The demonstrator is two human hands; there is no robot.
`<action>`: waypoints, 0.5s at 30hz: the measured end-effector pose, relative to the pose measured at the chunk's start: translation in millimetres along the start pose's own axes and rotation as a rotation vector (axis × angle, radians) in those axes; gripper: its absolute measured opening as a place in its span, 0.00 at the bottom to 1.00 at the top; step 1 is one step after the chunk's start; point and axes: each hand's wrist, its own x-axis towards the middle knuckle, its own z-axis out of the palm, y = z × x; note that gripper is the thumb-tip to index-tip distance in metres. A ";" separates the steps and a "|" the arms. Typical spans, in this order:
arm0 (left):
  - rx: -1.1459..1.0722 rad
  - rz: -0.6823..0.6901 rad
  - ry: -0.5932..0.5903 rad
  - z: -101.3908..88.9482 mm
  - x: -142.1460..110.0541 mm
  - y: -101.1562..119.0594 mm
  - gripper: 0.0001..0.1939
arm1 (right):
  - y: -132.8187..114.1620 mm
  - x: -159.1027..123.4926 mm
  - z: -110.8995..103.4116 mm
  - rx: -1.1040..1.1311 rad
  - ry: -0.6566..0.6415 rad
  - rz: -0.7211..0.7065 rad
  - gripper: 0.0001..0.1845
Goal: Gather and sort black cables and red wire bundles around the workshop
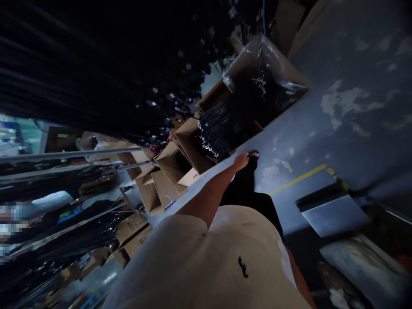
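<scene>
My left arm reaches down from a pale shirt, and my left hand (241, 161) hangs low beside my sandalled foot (254, 154). The hand is small and dim here, so how its fingers are set is unclear. Nearest to it is an open cardboard box (280, 115) holding a bundle of black cables (216, 128) with shiny ends. A gap seems to lie between hand and box. Of my right arm only a strip of skin shows along the shirt's lower right side; the right hand is out of view.
More open cardboard boxes (170, 165) stand in a row on the left. Dense black cables (80, 73) hang above them from racks with metal rails (71, 154). Yellow tape (298, 179) marks the worn grey floor. A flat grey panel (334, 216) and a pale sack (363, 266) are at right.
</scene>
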 end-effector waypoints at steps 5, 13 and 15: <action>0.197 0.016 0.225 -73.2 93.0 23.0 0.19 | -76.2 37.1 -13.8 0.151 -0.093 0.057 0.29; 0.620 0.139 0.296 -113.8 179.1 34.8 0.19 | -159.7 61.3 24.4 0.458 -0.297 0.085 0.31; 0.637 0.135 0.299 -111.4 185.9 36.6 0.15 | -152.9 70.0 38.3 0.433 -0.326 0.146 0.30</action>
